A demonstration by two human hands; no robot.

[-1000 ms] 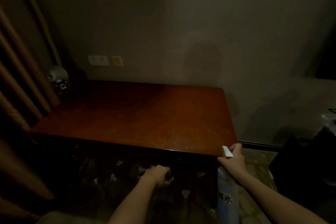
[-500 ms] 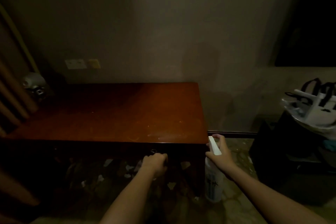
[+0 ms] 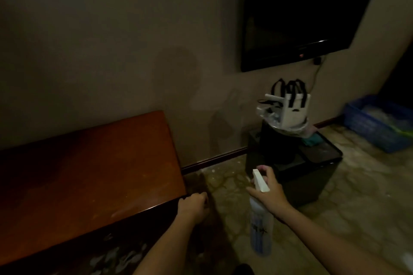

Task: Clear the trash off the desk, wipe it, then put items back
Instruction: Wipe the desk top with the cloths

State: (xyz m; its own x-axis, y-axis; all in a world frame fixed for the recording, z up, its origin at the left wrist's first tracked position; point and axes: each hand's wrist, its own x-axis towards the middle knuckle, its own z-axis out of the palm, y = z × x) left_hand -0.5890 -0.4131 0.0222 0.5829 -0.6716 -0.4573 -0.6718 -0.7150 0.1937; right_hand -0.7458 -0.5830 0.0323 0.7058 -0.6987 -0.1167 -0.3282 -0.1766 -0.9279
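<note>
A black bin (image 3: 279, 140) stands on a black box (image 3: 312, 163) by the wall, right of the desk (image 3: 89, 174). A clear liner (image 3: 297, 128) hangs over the bin's rim. A white bag (image 3: 295, 109) with black handles sticks upright out of it, with crumpled clear plastic beside the bag. Farther right, a blue basket (image 3: 377, 125) sits on the floor, holding pale and green stuff too blurred to name. A dark TV (image 3: 301, 6) hangs on the wall above the bin.

The right hand (image 3: 271, 195) grips the spray bottle (image 3: 260, 230) round the neck, fingers wrapped under its white head (image 3: 260, 182). The bottle hangs in the air over the floor, between the desk's right end and the box, touching neither. Its long axis is near upright, base down. The white head slants away from the person, with the nozzle tip pointing toward the wall. Dark characters mark the pale body, and I cannot tell how full it is.

The left hand (image 3: 193, 207) is curled in a fist at the desk's front right corner, just below the top's edge. I cannot tell whether anything is inside the fist. The reddish top shows faint smears. Pale scraps (image 3: 116, 259) lie on the floor under the desk.
</note>
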